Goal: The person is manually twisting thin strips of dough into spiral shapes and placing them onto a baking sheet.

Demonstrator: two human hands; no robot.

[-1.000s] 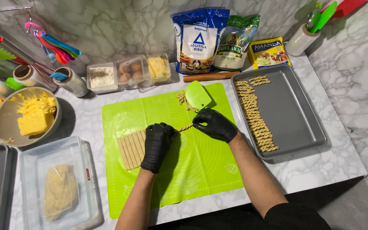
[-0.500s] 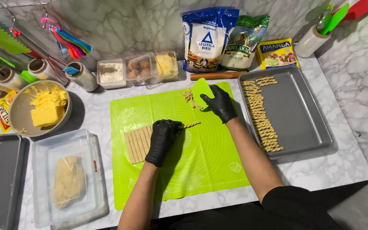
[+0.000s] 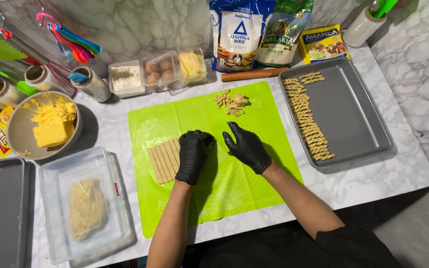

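On the green mat (image 3: 234, 198), the left hand (image 3: 193, 155) in a black glove curls at the right edge of the cut dough strips (image 3: 164, 160), seemingly pinching one, though the grip is hidden. The right hand (image 3: 247, 145) rests just beside it, fingers loosely spread, holding nothing.

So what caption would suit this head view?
Black-gloved left hand and right hand meet over cut dough strips on a green silicone mat.
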